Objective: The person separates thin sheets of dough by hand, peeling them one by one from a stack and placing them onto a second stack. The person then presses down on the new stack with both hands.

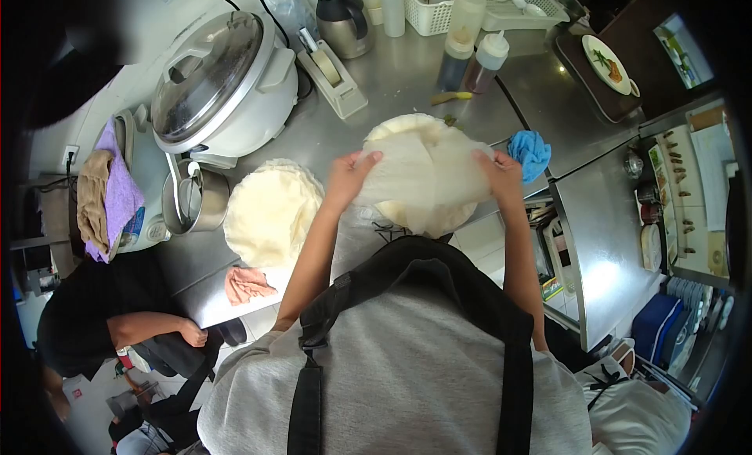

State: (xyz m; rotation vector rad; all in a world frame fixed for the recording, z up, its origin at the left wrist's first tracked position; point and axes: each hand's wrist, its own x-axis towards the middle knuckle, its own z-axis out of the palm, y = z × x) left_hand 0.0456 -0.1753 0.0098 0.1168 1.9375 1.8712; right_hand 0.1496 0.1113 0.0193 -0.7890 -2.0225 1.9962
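Note:
A thin, translucent pale sheet (427, 177) is stretched between my two hands. My left hand (356, 175) pinches its left edge, and my right hand (500, 173) grips the right edge. Beneath the sheet lies a round stack of pale flat sheets (411, 126), partly covered by it. Another round stack of cream-coloured sheets (272, 212) rests on the steel counter to the left of my left hand. A blue cloth (529, 154) is just right of my right hand.
A large cooker (223, 87), a metal pot (210, 200) and a tape dispenser (333, 79) stand left. Sauce bottles (487, 61) and a yellow-handled brush (452, 98) are ahead. A pink cloth (249, 285) lies at the front edge. A seated person (102, 314) is at lower left.

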